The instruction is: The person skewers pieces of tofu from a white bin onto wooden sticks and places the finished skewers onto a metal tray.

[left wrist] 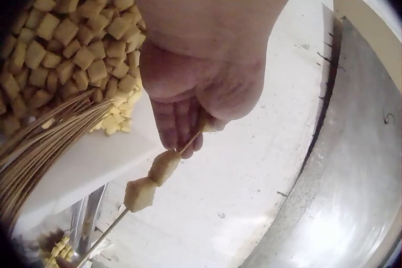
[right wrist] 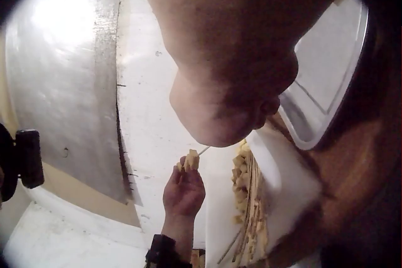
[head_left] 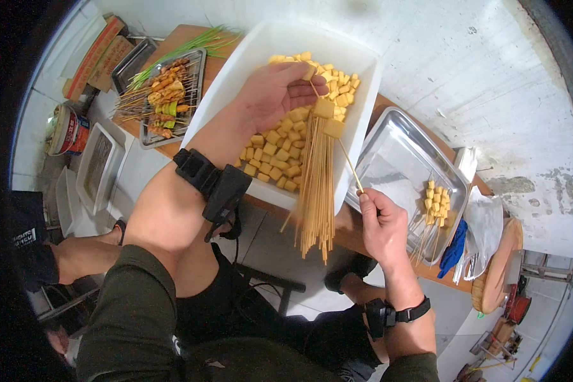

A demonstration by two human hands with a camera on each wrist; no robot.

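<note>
Over the white tub (head_left: 232,73), my left hand (head_left: 275,94) pinches a yellow tofu-like cube (head_left: 309,71) between thumb and fingers at the tip of a bamboo skewer (head_left: 350,164). Farther down that skewer sit two more cubes (left wrist: 141,194), close together. My right hand (head_left: 386,224) grips the skewer's lower end between thumb and fingers, to the right of the tub. Many loose yellow cubes (head_left: 277,153) fill the tub. A bundle of bare skewers (head_left: 315,191) lies on them, its ends sticking out over the near rim.
A metal tray (head_left: 388,156) to the right bears several skewers of yellow cubes (head_left: 437,204). Blue cloth (head_left: 453,248) and a clear plastic bag (head_left: 486,223) lie beside it. At left another tray holds assorted skewers (head_left: 167,95) and green stalks (head_left: 191,48). Another person's leg (head_left: 86,253) shows.
</note>
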